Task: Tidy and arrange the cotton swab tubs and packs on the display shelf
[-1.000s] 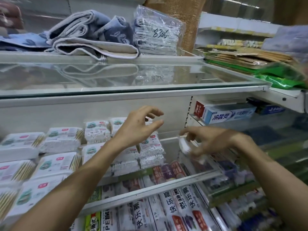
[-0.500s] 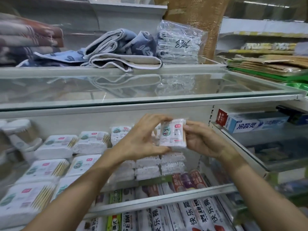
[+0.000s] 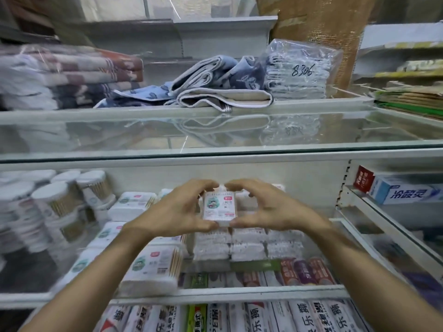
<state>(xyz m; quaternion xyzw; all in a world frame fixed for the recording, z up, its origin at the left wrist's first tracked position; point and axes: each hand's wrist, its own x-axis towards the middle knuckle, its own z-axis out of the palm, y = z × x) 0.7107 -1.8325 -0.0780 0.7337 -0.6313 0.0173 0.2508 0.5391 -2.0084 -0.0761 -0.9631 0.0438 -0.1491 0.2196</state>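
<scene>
Gripping one cotton swab pack (image 3: 219, 208) upright, left hand (image 3: 177, 212) and right hand (image 3: 271, 209) pinched its side edges with curled fingers (image 3: 201, 185), above stacked packs (image 3: 248, 245).

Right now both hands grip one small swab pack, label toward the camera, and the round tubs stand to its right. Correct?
One slip: the round tubs stand to the pack's left, not its right, as the head view shows. The rest holds: the left hand and right hand both grip the small swab pack, label toward the camera.
</scene>
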